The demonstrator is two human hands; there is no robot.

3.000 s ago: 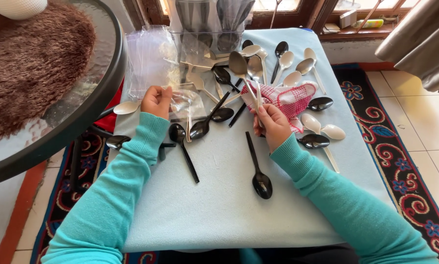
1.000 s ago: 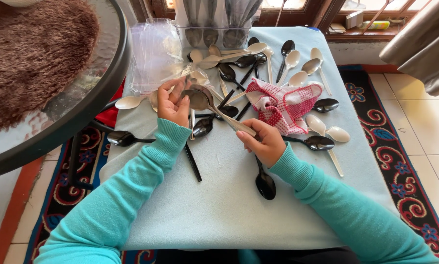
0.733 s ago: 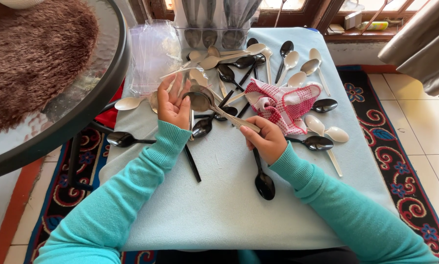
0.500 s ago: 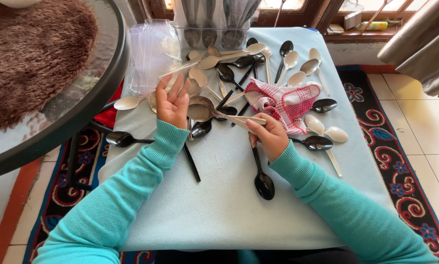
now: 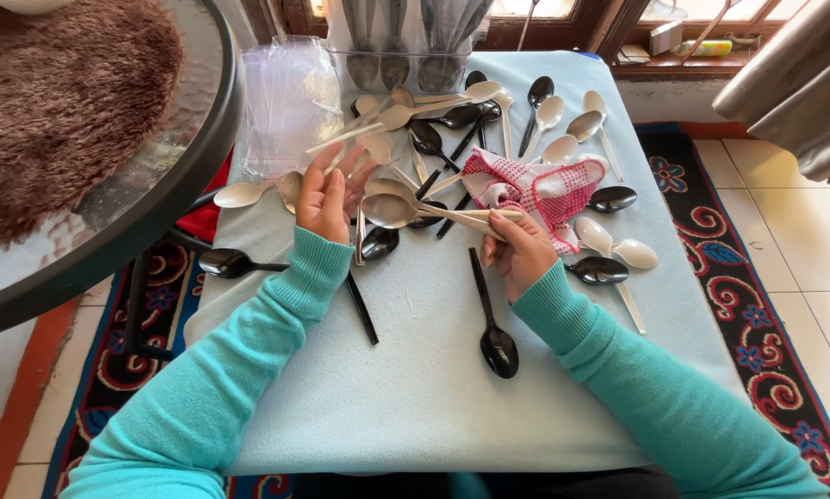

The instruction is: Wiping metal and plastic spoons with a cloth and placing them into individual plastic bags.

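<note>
Now the right hand point(image 5: 518, 249) pinches a beige spoon point(image 5: 392, 211) by its handle, bowl pointing left toward the open, empty left hand point(image 5: 324, 196).

Both forearms, sleeved in turquoise, are stretched from 6 o'clock toward 12. The left hand point(image 5: 324, 196) is held up with fingers loosely spread and palm turned inward. The right hand point(image 5: 518, 249) is curled shut, its fingers closed in a grip.
</note>
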